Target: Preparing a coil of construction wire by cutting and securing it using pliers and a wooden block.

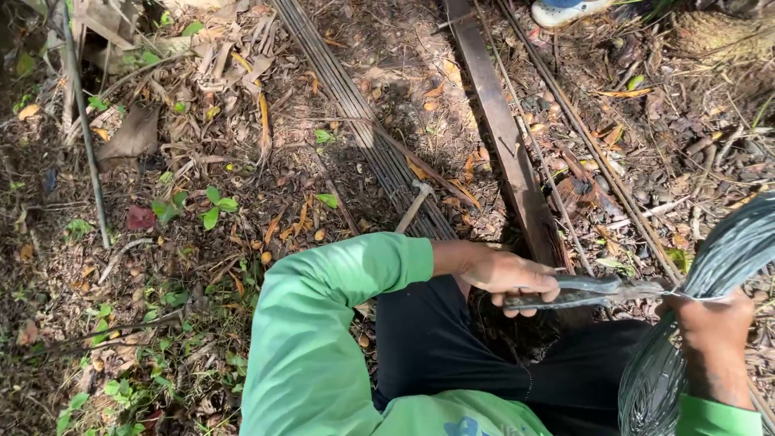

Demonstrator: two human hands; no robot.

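1. We see the left hand (508, 274) closed around the handles of a pair of pliers (589, 291), its fingers (529, 297) wrapped tight over the dark grips.
2. The pliers point away from that hand, and their nose meets a thin strand of wire just beside the right hand (714, 319).
3. The right hand grips a big coil of thin grey wire (726, 258); its fingers are curled under and hidden from us, but the hand is plainly shut on the coil.
4. The coil loops from the right side of the view down past the right forearm to the bottom, over the person's black trousers (452, 347).
5. Both arms wear green sleeves (323, 323).
6. All of this sits low and to the right on the ground (121, 266), which is bare soil strewn with dry leaves and small green plants.
7. Beyond the left hand we see a hammer (414, 203) lying against a bundle of long thin steel rods (355, 105) that runs away from us.
8. A flat rusty metal bar (504, 133) lies just beside the rods, and more single rods lie to its right.
9. A shoe (565, 10) shows at the far edge.
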